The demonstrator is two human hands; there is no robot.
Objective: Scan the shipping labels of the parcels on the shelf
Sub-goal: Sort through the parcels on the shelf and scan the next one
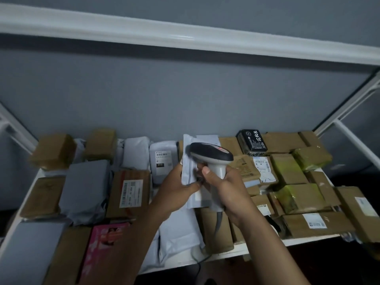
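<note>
My right hand (226,188) grips the grey handle of a barcode scanner (211,156), its dark head pointing left. My left hand (176,188) holds a white mailer parcel (190,153) upright above the shelf, thumb on its lower edge. The scanner head sits right against the parcel's face. The parcel's label is hidden from me. The scanner's cable (218,223) hangs down past the shelf's front edge.
The white shelf (238,251) is packed with brown boxes (292,173), grey and white mailers (86,186), a labelled carton (129,192), a pink box (102,249) and a black box (251,141). A white upper shelf rail (185,40) runs overhead; frame bars (349,140) stand at right.
</note>
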